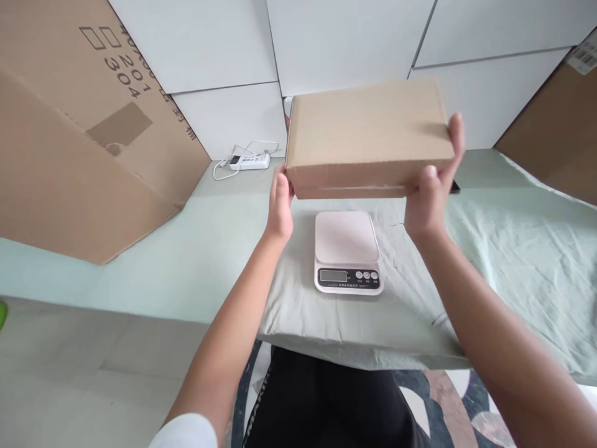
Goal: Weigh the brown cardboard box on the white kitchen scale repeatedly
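Observation:
Both my hands hold a closed brown cardboard box [368, 127] up above the far part of the cloth-covered table. At its left end my left hand [280, 202] grips the side, thumb in front and most fingers hidden behind. My right hand [431, 186] clasps the right end, with the thumb on the front face and a finger up along the side. Below and nearer to me, apart from the box, lies a white kitchen scale [347, 239] with a dark button panel. Its display looks blank.
A large printed cardboard carton [93, 155] stands at the left, another brown carton [555, 124] at the far right. A white power strip [250, 162] with a cable lies by the white panelled wall [345, 43]. The pale green tablecloth [224, 242] ends at the front edge near my legs.

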`<control>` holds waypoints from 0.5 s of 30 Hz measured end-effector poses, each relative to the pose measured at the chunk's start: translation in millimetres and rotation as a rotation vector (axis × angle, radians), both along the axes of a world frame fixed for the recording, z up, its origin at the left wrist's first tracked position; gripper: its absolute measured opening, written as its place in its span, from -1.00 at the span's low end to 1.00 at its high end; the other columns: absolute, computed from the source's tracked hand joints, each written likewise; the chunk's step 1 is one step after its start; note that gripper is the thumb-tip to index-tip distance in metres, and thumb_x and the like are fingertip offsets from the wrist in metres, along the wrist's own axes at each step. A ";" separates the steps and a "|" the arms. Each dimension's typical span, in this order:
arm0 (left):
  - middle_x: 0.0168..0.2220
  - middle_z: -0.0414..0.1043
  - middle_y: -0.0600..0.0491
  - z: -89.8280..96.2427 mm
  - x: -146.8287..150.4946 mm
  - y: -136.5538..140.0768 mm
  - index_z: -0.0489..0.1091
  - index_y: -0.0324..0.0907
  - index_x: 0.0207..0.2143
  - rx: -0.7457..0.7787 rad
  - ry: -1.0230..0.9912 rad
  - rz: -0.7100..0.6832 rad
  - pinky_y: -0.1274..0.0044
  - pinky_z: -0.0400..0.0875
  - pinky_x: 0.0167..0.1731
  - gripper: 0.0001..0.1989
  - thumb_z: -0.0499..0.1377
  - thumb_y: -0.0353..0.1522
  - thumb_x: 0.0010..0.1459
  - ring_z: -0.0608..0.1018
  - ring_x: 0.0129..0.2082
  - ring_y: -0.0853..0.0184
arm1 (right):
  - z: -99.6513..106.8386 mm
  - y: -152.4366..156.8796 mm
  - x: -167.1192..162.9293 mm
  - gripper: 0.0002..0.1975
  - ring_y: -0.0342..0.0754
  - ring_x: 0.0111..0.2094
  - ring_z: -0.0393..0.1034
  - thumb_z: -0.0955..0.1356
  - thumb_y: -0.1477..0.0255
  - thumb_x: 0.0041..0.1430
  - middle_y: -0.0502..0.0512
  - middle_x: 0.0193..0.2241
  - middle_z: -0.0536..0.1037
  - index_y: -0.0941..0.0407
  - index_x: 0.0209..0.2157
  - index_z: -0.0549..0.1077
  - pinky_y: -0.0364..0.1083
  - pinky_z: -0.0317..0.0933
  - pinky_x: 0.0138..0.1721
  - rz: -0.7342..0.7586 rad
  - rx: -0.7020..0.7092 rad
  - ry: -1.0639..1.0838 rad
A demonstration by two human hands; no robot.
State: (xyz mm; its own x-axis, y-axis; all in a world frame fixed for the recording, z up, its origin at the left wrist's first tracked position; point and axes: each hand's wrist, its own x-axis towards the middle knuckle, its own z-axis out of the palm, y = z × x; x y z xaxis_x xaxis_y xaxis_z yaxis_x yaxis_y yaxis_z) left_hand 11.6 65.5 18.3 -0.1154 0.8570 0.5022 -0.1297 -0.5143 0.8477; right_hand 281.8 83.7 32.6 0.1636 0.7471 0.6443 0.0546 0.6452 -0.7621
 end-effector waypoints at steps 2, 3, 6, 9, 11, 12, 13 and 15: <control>0.35 0.57 -0.09 -15.4 6.3 24.5 0.51 0.10 0.24 -0.055 -0.043 0.026 0.18 0.44 0.45 -0.13 0.04 0.46 0.24 0.43 0.55 -0.03 | -17.9 25.6 -0.3 -0.03 0.35 0.72 -0.20 0.42 -0.36 0.13 -0.09 0.59 0.22 -0.34 0.48 0.26 0.47 -0.13 0.71 -0.053 0.059 -0.051; 0.33 0.58 -0.10 -25.1 9.3 33.2 0.51 0.07 0.23 -0.092 -0.057 0.030 0.18 0.45 0.43 -0.14 0.06 0.46 0.24 0.46 0.52 -0.03 | -30.0 35.8 0.5 -0.02 0.39 0.69 -0.09 0.39 -0.38 0.13 0.01 0.57 0.24 -0.26 0.46 0.27 0.49 -0.18 0.71 -0.088 0.082 -0.068; 0.26 0.63 -0.12 -52.3 15.4 46.2 0.53 0.03 0.18 -0.195 -0.075 0.023 0.19 0.49 0.39 -0.17 0.14 0.43 0.23 0.55 0.44 -0.03 | -66.0 53.6 5.9 -0.05 0.39 0.63 0.08 0.35 -0.36 0.18 0.14 0.51 0.29 -0.19 0.46 0.25 0.50 -0.05 0.65 -0.125 0.033 -0.120; 0.23 0.66 -0.11 -66.5 17.6 49.1 0.54 0.01 0.16 -0.256 -0.096 0.010 0.21 0.50 0.39 -0.20 0.16 0.41 0.25 0.59 0.41 -0.02 | -86.7 59.6 11.3 -0.13 0.36 0.58 0.16 0.35 -0.30 0.23 0.16 0.47 0.35 -0.19 0.43 0.26 0.46 0.04 0.62 -0.145 -0.014 -0.130; 0.24 0.66 -0.10 -69.0 18.1 50.5 0.55 0.01 0.14 -0.278 -0.107 -0.002 0.23 0.50 0.39 -0.22 0.16 0.39 0.26 0.57 0.43 -0.02 | -91.6 62.8 12.8 -0.17 0.35 0.56 0.18 0.34 -0.27 0.24 0.17 0.44 0.38 -0.17 0.39 0.29 0.44 0.05 0.61 -0.163 -0.030 -0.121; 0.26 0.66 -0.10 -69.1 18.2 51.3 0.56 0.00 0.14 -0.286 -0.112 -0.005 0.23 0.50 0.39 -0.23 0.16 0.39 0.27 0.56 0.44 -0.03 | -92.5 64.7 13.1 -0.19 0.34 0.56 0.19 0.33 -0.27 0.24 0.17 0.43 0.38 -0.16 0.37 0.30 0.44 0.05 0.61 -0.169 -0.037 -0.115; 0.27 0.66 -0.10 -68.9 18.2 52.1 0.56 0.00 0.13 -0.292 -0.116 -0.003 0.24 0.50 0.40 -0.24 0.15 0.38 0.28 0.55 0.45 -0.03 | -93.0 66.6 13.2 -0.21 0.34 0.55 0.19 0.33 -0.26 0.24 0.17 0.41 0.39 -0.15 0.35 0.31 0.44 0.05 0.61 -0.172 -0.045 -0.109; 0.29 0.66 -0.10 -68.4 18.0 53.6 0.57 -0.01 0.12 -0.304 -0.119 0.006 0.26 0.49 0.41 -0.26 0.13 0.36 0.32 0.54 0.48 -0.02 | -93.3 69.6 13.6 -0.24 0.34 0.52 0.23 0.33 -0.23 0.24 0.18 0.39 0.40 -0.12 0.33 0.32 0.43 0.05 0.61 -0.167 -0.052 -0.093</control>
State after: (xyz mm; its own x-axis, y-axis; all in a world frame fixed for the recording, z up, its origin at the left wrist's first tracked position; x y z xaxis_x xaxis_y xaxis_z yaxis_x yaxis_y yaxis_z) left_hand 29.6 119.1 -50.2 -0.1634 0.9648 0.2060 -0.2349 -0.2408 0.9417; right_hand 295.4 153.3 -60.7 0.2294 0.7471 0.6238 0.2292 0.5814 -0.7806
